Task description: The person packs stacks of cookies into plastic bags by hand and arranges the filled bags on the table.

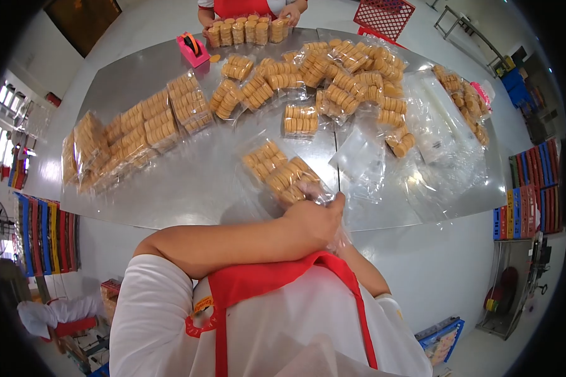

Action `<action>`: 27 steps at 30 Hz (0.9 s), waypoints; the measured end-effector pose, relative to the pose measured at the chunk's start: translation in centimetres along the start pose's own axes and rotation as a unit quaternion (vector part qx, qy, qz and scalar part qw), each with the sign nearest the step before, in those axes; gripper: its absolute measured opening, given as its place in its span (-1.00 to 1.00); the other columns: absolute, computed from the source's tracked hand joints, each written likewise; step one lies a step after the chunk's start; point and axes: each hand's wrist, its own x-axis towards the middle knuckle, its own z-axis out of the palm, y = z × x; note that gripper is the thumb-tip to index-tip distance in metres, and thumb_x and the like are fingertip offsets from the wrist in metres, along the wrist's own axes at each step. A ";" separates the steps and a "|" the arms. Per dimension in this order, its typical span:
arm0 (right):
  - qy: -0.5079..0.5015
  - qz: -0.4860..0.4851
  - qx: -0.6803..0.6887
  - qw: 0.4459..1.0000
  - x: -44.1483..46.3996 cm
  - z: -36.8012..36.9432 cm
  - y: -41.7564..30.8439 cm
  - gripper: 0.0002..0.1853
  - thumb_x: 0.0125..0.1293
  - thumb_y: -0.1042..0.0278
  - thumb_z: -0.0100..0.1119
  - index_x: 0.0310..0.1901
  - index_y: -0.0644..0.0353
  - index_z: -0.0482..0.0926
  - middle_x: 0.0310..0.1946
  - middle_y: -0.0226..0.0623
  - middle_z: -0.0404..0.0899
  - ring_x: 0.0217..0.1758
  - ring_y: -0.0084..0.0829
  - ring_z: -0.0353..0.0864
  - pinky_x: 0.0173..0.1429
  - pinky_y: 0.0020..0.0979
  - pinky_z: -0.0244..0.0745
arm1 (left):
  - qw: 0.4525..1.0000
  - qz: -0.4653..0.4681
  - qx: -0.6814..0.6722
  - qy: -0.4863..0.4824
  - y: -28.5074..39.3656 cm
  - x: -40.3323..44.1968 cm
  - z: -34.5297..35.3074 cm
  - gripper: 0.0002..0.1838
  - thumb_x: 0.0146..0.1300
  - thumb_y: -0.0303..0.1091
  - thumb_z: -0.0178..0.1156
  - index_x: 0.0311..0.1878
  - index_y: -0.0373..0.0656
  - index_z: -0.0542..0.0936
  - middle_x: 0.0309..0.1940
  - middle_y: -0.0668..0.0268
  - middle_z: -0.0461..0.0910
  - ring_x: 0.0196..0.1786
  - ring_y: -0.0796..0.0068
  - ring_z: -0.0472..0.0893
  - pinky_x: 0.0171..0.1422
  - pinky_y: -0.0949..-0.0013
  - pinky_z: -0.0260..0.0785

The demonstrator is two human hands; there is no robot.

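Note:
My left hand (314, 221) is closed on the gathered end of a large clear plastic bag (248, 182), its thumb pointing up. Inside the bag lie small packs of round golden biscuits (283, 166), side by side just above the table. My right hand (307, 188) is mostly hidden behind the left one. Its fingers show through the plastic, pressed against the nearest biscuit pack, and plastic covers its wrist. Beyond the bag, a single biscuit pack (300, 120) lies on the steel table (220, 204).
Filled bags of biscuits (138, 125) stand in a row at left. A heap of packs (346, 75) covers the back middle. Empty plastic bags (443, 132) lie at right. A pink tape dispenser (193, 50) sits near a co-worker (245, 7) whose hands touch biscuit packs.

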 end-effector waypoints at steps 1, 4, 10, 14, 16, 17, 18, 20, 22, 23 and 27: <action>-0.033 -0.070 -0.016 0.997 1.2 0.2 1.1 -0.44 0.36 0.35 0.17 0.34 0.34 0.28 0.12 -0.07 0.53 0.17 -0.20 0.56 0.14 -0.30 0.60 | 1.000 0.005 -0.016 -0.002 0.1 0.2 0.3 -0.48 0.15 -0.41 0.16 0.17 -0.50 0.48 0.31 -0.25 0.32 -0.32 0.09 0.71 -0.24 0.21 0.59; -0.309 -0.304 -0.002 0.901 9.3 0.1 8.1 -0.47 0.34 0.32 0.20 0.29 0.35 0.37 0.10 -0.10 0.54 0.13 -0.22 0.59 0.09 -0.31 0.62 | 0.998 0.017 -0.051 -0.043 0.3 0.9 0.6 -0.51 0.19 -0.41 0.14 0.16 -0.52 0.48 0.26 -0.24 0.37 -0.37 0.09 0.70 -0.29 0.17 0.57; -0.436 0.120 0.090 0.887 6.9 -0.1 -0.1 -0.46 0.30 0.28 0.27 0.24 0.38 0.43 -0.10 -0.13 0.60 -0.09 -0.29 0.64 0.02 -0.37 0.65 | 0.996 -0.057 -0.059 -0.030 0.5 0.5 -0.1 -0.52 0.18 -0.41 0.13 0.13 -0.54 0.48 0.09 -0.15 0.52 -0.41 0.12 0.69 -0.35 0.16 0.55; -0.019 0.043 -0.047 0.998 -0.9 1.3 -2.5 -0.61 0.41 0.31 0.15 0.14 0.38 0.45 -0.21 -0.18 0.55 -0.24 -0.37 0.56 -0.05 -0.34 0.65 | 0.993 0.074 -0.006 0.092 -0.8 -0.6 0.8 -0.50 0.16 -0.40 0.15 0.14 -0.54 0.47 0.03 -0.14 0.54 -0.43 0.13 0.69 -0.39 0.18 0.54; 0.001 0.047 -0.019 0.999 -0.7 1.1 -1.6 -0.69 0.45 0.33 0.10 0.09 0.37 0.45 -0.25 -0.21 0.52 -0.28 -0.39 0.53 -0.07 -0.32 0.65 | 0.990 0.096 0.019 0.099 -0.8 -0.8 0.9 -0.50 0.16 -0.39 0.16 0.13 -0.54 0.48 0.02 -0.15 0.55 -0.44 0.14 0.69 -0.40 0.18 0.54; 0.020 0.051 0.011 0.998 -0.1 1.3 -0.7 -0.75 0.49 0.35 0.05 0.03 0.36 0.46 -0.29 -0.23 0.48 -0.32 -0.41 0.49 -0.09 -0.29 0.64 | 0.993 0.083 0.001 0.081 -0.8 -0.8 0.9 -0.50 0.16 -0.39 0.16 0.13 -0.54 0.48 0.02 -0.14 0.55 -0.42 0.14 0.69 -0.40 0.19 0.53; -0.197 0.133 0.150 0.960 5.6 0.4 2.4 -0.81 0.50 0.36 0.01 -0.03 0.33 0.46 -0.31 -0.26 0.44 -0.33 -0.40 0.47 -0.10 -0.26 0.64 | 0.995 0.069 -0.016 0.063 -0.6 -0.8 0.6 -0.49 0.16 -0.38 0.17 0.13 -0.54 0.48 0.02 -0.14 0.55 -0.40 0.14 0.69 -0.41 0.19 0.53; -0.399 0.181 0.289 0.851 8.7 0.4 4.0 -0.85 0.52 0.37 -0.01 -0.12 0.29 0.45 -0.34 -0.30 0.37 -0.33 -0.41 0.45 -0.12 -0.22 0.63 | 0.998 0.056 -0.034 0.010 -0.2 -0.4 0.9 -0.53 0.15 -0.36 0.19 0.07 -0.52 0.51 0.01 -0.15 0.55 -0.38 0.11 0.70 -0.38 0.17 0.54; -0.394 0.136 0.313 0.853 8.4 2.6 3.5 -0.84 0.52 0.35 0.00 -0.19 0.27 0.43 -0.36 -0.34 0.30 -0.31 -0.41 0.45 -0.15 -0.23 0.62 | 0.997 0.052 -0.047 -0.039 0.3 0.1 1.5 -0.57 0.14 -0.35 0.21 0.00 -0.51 0.55 -0.05 -0.14 0.56 -0.36 0.05 0.70 -0.31 0.12 0.55; -0.387 0.154 0.329 0.847 8.2 3.3 3.2 -0.85 0.52 0.35 0.01 -0.19 0.26 0.43 -0.36 -0.34 0.32 -0.31 -0.42 0.45 -0.17 -0.25 0.60 | 0.996 0.048 -0.058 -0.052 0.6 0.2 1.3 -0.57 0.14 -0.34 0.22 -0.01 -0.51 0.55 -0.09 -0.13 0.58 -0.35 0.03 0.70 -0.28 0.10 0.56; -0.386 0.082 0.287 0.873 7.3 4.5 3.6 -0.88 0.51 0.36 0.02 -0.17 0.22 0.43 -0.39 -0.34 0.41 -0.36 -0.48 0.46 -0.22 -0.35 0.55 | 0.995 0.079 -0.053 0.002 -0.5 -0.8 -2.0 -0.62 0.20 -0.37 0.16 0.03 -0.44 0.49 -0.32 -0.06 0.65 -0.33 -0.02 0.70 -0.26 0.03 0.52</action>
